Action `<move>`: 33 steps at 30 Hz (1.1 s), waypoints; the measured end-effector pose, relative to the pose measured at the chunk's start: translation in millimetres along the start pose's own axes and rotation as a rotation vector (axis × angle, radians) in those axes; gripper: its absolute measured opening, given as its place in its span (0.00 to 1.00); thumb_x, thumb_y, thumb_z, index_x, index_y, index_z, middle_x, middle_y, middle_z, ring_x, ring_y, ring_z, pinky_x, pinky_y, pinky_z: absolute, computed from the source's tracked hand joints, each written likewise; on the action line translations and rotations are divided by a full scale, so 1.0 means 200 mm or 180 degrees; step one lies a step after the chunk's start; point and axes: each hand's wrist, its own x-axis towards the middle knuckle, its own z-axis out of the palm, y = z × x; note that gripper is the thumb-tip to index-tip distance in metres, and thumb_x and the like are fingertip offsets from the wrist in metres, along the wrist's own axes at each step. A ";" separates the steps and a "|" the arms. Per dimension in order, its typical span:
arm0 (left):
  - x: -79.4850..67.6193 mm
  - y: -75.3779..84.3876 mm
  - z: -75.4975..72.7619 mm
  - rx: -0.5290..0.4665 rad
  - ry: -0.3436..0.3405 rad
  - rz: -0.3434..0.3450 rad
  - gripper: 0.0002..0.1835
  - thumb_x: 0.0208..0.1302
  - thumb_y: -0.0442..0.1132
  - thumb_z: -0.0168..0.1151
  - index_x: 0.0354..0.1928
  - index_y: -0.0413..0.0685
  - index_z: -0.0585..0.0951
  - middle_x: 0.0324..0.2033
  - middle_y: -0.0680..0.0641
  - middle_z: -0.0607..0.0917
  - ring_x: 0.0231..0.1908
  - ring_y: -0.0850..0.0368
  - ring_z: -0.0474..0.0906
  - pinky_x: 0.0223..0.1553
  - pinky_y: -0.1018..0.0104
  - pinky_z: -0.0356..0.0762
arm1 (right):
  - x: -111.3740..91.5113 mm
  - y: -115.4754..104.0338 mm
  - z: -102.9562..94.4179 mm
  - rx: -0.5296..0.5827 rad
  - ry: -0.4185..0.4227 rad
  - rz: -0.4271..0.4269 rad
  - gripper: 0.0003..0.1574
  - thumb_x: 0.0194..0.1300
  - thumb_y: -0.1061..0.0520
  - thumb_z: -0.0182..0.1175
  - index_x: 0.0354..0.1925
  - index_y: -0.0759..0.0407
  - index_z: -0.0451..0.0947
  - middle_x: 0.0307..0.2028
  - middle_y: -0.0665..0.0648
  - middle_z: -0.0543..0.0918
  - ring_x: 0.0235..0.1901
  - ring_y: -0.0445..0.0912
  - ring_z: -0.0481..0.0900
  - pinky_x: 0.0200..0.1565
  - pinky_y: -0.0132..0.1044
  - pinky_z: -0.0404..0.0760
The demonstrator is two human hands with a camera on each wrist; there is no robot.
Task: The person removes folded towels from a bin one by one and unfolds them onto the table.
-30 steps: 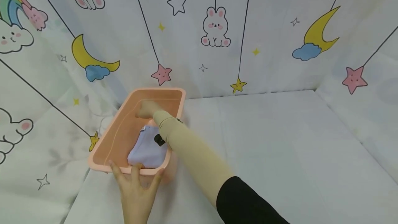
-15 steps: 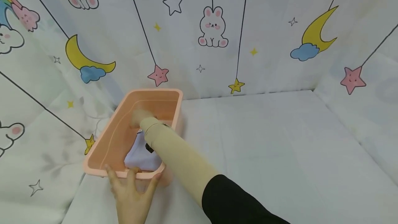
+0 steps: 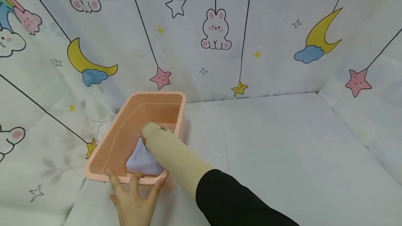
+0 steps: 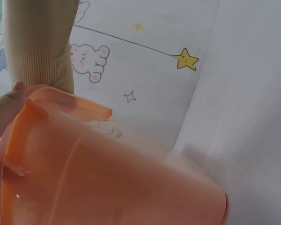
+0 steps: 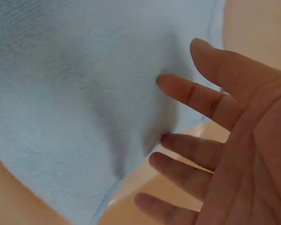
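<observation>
1. Largest is the cartoon-printed backdrop [image 3: 182,53], hanging behind and beside my work.
2. My white-covered table [image 3: 267,149] carries everything; the basin's place at its left end means I reach across my body, so an unhurried arm should work best.
3. The peach plastic basin [image 3: 117,149] is near the left side of the backdrop. Judging by how light it looks, it could slide if I push against its wall, so it wants steadying.
4. My beige sleeve [image 3: 176,159] crosses the basin's right rim; I'd avoid leaning its weight there.
5. The pale lavender-blue towel [image 3: 142,161] lies inside the basin, towards the near right corner. It looks soft and fuzzy, so broad, gentle finger contact should crease it less than poking.
6. My left hand [image 3: 135,200] grips the near rim, thumb and fingers to either side: a good anchor, I'd say.
7. My right hand [image 5: 246,136] is spread, fingers extended and gripping nothing, right by the towel's stitched hem [image 5: 103,204]. I can't tell whether the fingertips touch it; working along that edge seems tidiest.
</observation>
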 end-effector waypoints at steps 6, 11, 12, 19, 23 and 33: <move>-0.01 0.02 0.00 -0.0041 -0.0008 0.0110 0.32 0.37 0.55 0.75 0.39 0.40 0.75 0.72 0.33 0.40 0.69 0.29 0.46 0.53 0.19 0.41 | -0.02 0.04 -0.02 0.0639 -0.0062 0.0234 0.04 0.51 0.60 0.66 0.23 0.54 0.80 0.31 0.52 0.78 0.32 0.48 0.76 0.31 0.43 0.78; -0.02 0.04 0.02 0.0000 0.0099 0.0167 0.31 0.36 0.56 0.76 0.37 0.42 0.76 0.72 0.34 0.42 0.65 0.23 0.51 0.55 0.20 0.41 | -0.01 0.05 -0.05 0.0885 -0.0255 0.0439 0.02 0.52 0.60 0.65 0.27 0.54 0.80 0.36 0.54 0.77 0.35 0.51 0.76 0.35 0.44 0.79; -0.02 0.04 0.02 0.0012 0.0102 0.0164 0.31 0.36 0.56 0.76 0.37 0.43 0.76 0.72 0.34 0.42 0.64 0.21 0.52 0.55 0.20 0.41 | -0.01 0.06 -0.05 0.0964 -0.0267 0.0484 0.02 0.53 0.60 0.64 0.28 0.55 0.80 0.36 0.54 0.77 0.35 0.51 0.75 0.35 0.44 0.79; -0.03 0.05 0.01 0.0012 0.0066 0.0096 0.29 0.36 0.55 0.75 0.36 0.46 0.75 0.72 0.35 0.42 0.60 0.18 0.55 0.54 0.19 0.41 | -0.01 0.09 -0.03 0.1345 -0.0249 0.0496 0.01 0.54 0.63 0.62 0.28 0.59 0.80 0.32 0.56 0.78 0.32 0.52 0.77 0.32 0.44 0.78; -0.04 0.03 0.02 -0.0040 0.0107 0.0135 0.29 0.36 0.55 0.75 0.37 0.45 0.75 0.72 0.35 0.43 0.64 0.23 0.53 0.55 0.19 0.40 | -0.02 0.09 -0.04 0.1620 -0.0287 0.0587 0.02 0.54 0.62 0.62 0.28 0.61 0.80 0.32 0.57 0.78 0.32 0.52 0.77 0.33 0.44 0.78; -0.02 0.02 0.03 -0.0058 0.0146 0.0526 0.32 0.40 0.61 0.72 0.35 0.41 0.75 0.70 0.28 0.46 0.70 0.30 0.44 0.53 0.18 0.30 | 0.05 0.02 -0.10 0.0899 -0.0619 0.0354 0.08 0.61 0.59 0.58 0.34 0.60 0.82 0.32 0.56 0.81 0.28 0.50 0.79 0.32 0.40 0.79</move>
